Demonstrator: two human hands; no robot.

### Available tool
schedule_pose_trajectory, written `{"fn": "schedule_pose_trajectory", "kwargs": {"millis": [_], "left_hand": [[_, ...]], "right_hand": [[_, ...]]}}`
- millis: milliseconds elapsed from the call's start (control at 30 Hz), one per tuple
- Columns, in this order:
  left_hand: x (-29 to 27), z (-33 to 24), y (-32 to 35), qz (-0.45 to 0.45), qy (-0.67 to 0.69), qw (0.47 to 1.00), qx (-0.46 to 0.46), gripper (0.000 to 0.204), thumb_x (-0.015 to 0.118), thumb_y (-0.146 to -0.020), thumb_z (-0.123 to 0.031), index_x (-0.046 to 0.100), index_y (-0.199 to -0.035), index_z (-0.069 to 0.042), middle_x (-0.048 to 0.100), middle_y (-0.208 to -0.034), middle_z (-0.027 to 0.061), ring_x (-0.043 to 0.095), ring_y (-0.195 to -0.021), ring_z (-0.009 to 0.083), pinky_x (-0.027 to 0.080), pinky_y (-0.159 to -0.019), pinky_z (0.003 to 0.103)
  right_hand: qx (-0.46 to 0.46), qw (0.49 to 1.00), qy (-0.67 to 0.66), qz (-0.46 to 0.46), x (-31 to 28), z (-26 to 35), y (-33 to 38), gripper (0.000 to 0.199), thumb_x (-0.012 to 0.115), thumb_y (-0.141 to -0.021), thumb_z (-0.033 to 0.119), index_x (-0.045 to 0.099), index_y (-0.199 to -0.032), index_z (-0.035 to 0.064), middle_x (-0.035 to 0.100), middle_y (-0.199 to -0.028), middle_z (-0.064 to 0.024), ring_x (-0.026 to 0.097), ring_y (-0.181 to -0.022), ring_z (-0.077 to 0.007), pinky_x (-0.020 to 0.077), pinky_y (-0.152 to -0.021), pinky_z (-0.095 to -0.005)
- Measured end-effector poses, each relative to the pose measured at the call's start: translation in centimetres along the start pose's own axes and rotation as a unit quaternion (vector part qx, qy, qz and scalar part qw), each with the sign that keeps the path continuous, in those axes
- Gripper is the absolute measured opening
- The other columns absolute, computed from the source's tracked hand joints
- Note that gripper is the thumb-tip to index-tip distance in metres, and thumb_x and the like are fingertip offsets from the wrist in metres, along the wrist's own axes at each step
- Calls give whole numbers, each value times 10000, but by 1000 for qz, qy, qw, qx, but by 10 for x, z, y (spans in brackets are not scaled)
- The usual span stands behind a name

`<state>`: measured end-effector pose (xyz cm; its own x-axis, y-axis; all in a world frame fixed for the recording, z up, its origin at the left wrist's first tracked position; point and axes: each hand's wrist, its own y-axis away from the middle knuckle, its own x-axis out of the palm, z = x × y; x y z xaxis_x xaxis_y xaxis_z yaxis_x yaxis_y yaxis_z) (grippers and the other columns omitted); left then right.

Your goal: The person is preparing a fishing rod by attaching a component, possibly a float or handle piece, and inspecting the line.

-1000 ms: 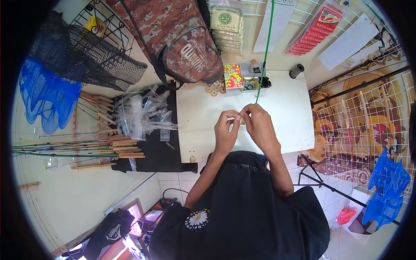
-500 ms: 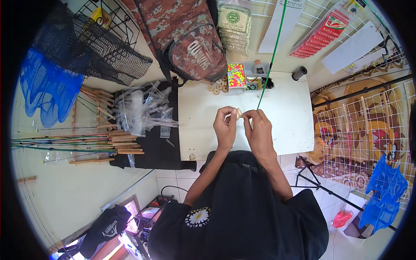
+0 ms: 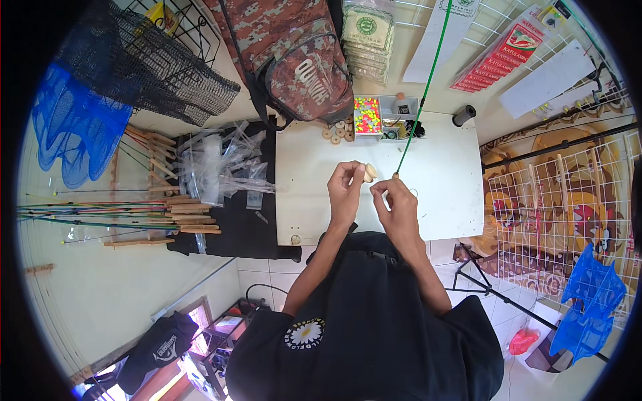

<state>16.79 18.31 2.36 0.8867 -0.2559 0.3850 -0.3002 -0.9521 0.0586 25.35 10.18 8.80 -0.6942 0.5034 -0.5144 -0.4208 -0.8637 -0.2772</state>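
Observation:
My left hand (image 3: 346, 190) pinches a small pale wooden spool (image 3: 370, 174) between thumb and fingers, above the white table. Just right of it, my right hand (image 3: 396, 200) is closed, thumb and index fingertip pressed together. Anything held in that pinch is too small to make out. A thin green fishing rod (image 3: 421, 103) slants down from the top edge to the right hand. Its light-brown lower end shows just above the knuckles, and the rest is hidden by the hand. Whether the fingers grip the rod I cannot tell.
On the white table (image 3: 307, 200), several wooden rings (image 3: 340, 134) lie beside a box of colourful beads (image 3: 368, 117). A dark cylinder (image 3: 464, 115) stands at the back right. A camouflage backpack (image 3: 301, 73) rises behind. Wooden-handled rods (image 3: 194, 217) and plastic sleeves (image 3: 217, 167) lie left.
My right hand has drawn slightly away from the spool, opening a gap. More of the spool shows in my left hand, and more of the rod's lower end is visible.

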Motion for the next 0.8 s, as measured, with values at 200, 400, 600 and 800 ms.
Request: {"fn": "schedule_pose_trajectory", "kwargs": {"millis": [200,400,600,800], "left_hand": [[0,-2,3,33,-15,999,-10,144,594,-945,-140,573,-962,2,607,-876,41,569,-831,88,473,-762,242],[4,-11,6,69,55,995,-44,190,568,-961,-152,562,-1058,11,583,-1009,61,583,-908,105,493,-818,274],[2,-17,6,103,145,978,-108,201,561,-963,-133,553,-1104,10,547,-1066,58,582,-935,111,497,-825,280],[1,-15,8,119,137,977,-115,209,540,-972,-140,545,-1135,-10,564,-1056,54,573,-954,117,483,-829,278]], "right_hand": [[25,999,-16,-29,-6,-1,-3,78,669,-820,22,644,-886,-11,564,-727,-50,364,-515,-85,326,-481,-263],[73,997,-16,-19,-10,-1,-3,84,679,-819,40,651,-892,9,580,-749,-68,456,-547,-145,404,-534,-299],[43,999,-11,-21,-10,-10,4,97,694,-816,53,648,-883,1,573,-723,-57,418,-524,-117,395,-523,-280],[56,996,-68,-29,-8,-19,8,88,700,-826,59,649,-868,0,616,-748,-27,427,-543,-58,342,-497,-225]]}}
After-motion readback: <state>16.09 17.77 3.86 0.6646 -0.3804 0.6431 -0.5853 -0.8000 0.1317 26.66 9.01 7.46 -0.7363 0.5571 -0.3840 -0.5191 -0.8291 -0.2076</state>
